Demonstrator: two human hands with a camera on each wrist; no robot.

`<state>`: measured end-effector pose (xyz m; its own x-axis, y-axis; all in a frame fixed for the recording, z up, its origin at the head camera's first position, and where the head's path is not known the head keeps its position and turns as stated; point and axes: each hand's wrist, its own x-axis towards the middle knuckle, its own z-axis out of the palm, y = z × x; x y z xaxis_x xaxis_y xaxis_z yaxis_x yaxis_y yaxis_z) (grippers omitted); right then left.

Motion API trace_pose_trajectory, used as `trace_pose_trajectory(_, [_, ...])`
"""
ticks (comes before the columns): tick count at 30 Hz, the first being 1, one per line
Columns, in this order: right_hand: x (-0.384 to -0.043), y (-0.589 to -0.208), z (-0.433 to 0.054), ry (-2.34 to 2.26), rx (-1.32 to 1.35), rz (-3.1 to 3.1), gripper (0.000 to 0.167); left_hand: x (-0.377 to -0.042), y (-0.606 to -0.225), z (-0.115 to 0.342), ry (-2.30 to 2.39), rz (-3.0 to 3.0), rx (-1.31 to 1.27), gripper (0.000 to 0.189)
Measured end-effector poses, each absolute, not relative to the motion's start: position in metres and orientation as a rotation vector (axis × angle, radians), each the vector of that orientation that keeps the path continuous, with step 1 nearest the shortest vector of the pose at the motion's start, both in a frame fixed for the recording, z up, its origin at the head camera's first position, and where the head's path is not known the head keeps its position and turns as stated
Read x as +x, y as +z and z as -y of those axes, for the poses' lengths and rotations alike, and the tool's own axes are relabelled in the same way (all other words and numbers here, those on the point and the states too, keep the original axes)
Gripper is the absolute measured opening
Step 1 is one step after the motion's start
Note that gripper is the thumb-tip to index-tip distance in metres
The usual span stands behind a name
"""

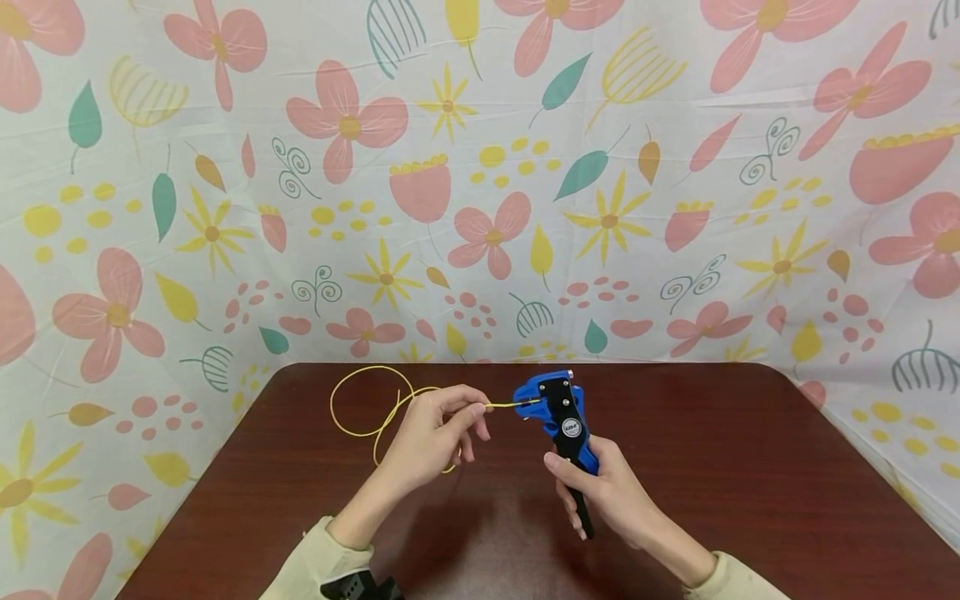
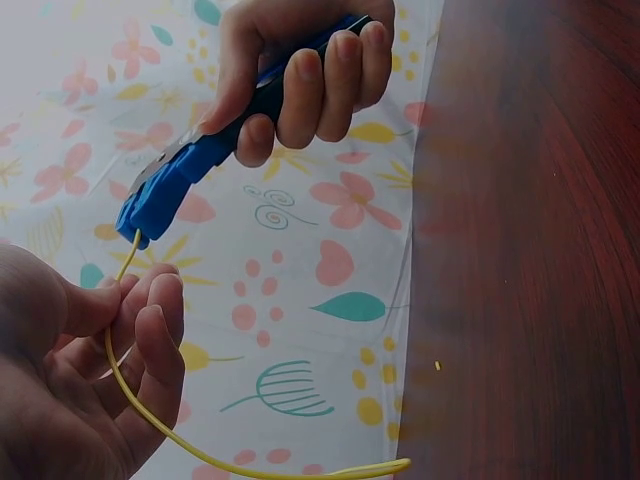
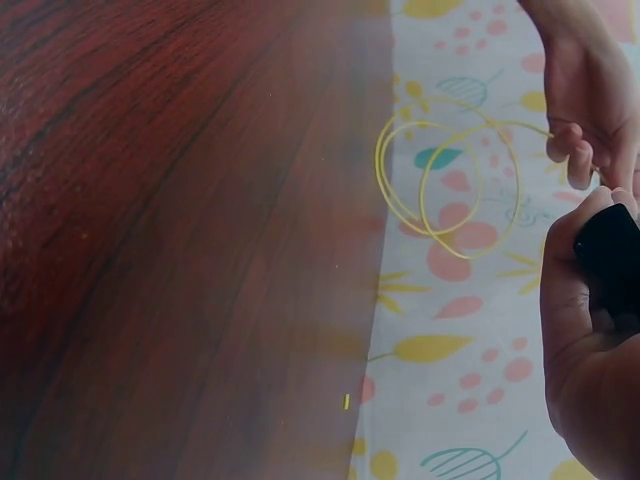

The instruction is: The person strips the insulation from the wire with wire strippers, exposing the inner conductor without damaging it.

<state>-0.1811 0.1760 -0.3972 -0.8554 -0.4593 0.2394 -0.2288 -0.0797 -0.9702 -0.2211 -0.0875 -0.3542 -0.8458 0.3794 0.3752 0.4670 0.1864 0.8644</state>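
Observation:
My left hand (image 1: 429, 437) pinches a thin yellow wire (image 1: 501, 406) between thumb and fingertips, a short way from its end. That end runs into the head of a blue and black wire stripper (image 1: 567, 414), which my right hand (image 1: 618, 492) grips by its handles, head pointing up. In the left wrist view the wire enters the blue jaws of the stripper (image 2: 165, 195), and the fingers of my right hand (image 2: 300, 90) curl round the handles. The rest of the wire hangs in loose loops behind my left hand; the right wrist view also shows these loops.
Below the hands lies a dark reddish-brown wooden table (image 1: 712, 450). A tiny yellow piece (image 2: 437, 366) rests on its surface. Behind the table's far edge hangs a white cloth (image 1: 480, 317) printed with flowers and leaves. A black device (image 1: 360, 586) sits at the left wrist.

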Motion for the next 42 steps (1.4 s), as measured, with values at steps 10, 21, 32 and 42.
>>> trace_pose_trajectory(10, [-0.1804, -0.3975, -0.1768, -2.059, -0.743, -2.014, 0.022, -0.2211, -0.3550, 0.0882, -1.776, 2.360, -0.844, 0.012])
trace_pose_trajectory(21, [-0.1809, -0.3989, -0.1768, -2.096, -0.747, -2.000, 0.023, -0.2218, -0.3556, 0.0877, -1.775, 2.363, -0.844, 0.012])
trace_pose_trajectory(32, [-0.1812, -0.3976, -0.1777, -2.101, -0.747, -2.018, 0.025, -0.2215, -0.3530, 0.0850, -1.761, 2.359, -0.848, 0.013])
trace_pose_trajectory(42, [-0.1809, -0.3986, -0.1770, -2.116, -0.731, -2.058, 0.022, -0.2213, -0.3529, 0.0845, -1.752, 2.351, -0.844, 0.012])
